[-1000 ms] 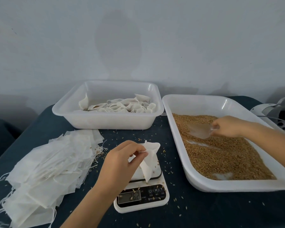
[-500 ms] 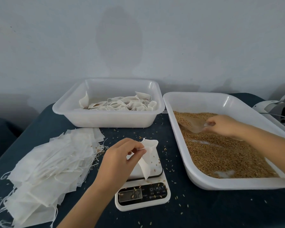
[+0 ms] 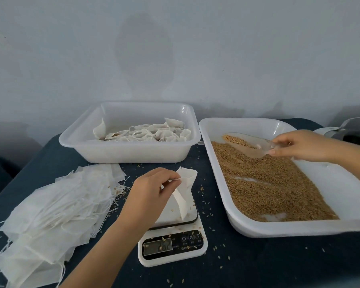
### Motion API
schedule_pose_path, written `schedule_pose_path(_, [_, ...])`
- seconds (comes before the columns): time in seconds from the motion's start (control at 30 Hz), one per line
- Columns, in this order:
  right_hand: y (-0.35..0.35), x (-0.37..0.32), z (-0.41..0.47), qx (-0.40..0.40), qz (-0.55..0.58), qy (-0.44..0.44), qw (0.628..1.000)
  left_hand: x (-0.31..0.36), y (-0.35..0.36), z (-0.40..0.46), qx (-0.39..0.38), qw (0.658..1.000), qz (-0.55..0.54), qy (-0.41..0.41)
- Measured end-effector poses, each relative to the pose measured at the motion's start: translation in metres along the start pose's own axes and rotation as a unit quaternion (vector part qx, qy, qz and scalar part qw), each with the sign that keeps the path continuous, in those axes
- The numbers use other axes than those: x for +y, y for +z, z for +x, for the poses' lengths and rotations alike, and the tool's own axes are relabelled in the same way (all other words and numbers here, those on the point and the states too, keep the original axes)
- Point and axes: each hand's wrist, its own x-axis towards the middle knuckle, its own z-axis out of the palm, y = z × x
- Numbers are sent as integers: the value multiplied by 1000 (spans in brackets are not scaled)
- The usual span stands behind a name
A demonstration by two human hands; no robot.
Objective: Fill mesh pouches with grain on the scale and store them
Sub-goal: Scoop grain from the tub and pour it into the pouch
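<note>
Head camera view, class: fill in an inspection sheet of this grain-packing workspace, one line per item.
Surface: dark blue cloth-covered table, scattered with loose grains.
Job's things: small white mesh pouch held open over the white digital kitchen scale; shallow white plastic tray of brown grain; clear plastic scoop loaded with grain; square white plastic tub holding pouches; pile of flat empty white pouches.
Clutter: spilled grains on the scale's panel.
Hands: left hand pinches the pouch's rim; right hand grips the scoop's handle.
Cables: nothing seen.
Surroundings: plain grey wall; grey and white object at right edge, unidentifiable.
</note>
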Motion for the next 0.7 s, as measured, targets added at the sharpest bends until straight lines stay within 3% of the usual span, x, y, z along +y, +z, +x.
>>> schedule_pose_path(0.37, [-15, -80, -36, -94, 65, -174, 978, -1, -14, 7, -35, 998, 49, 27])
schedule_pose_path(0.7, [-5, -109, -38, -152, -16, -209, 966, 1, -27, 8, -74, 994, 63, 51])
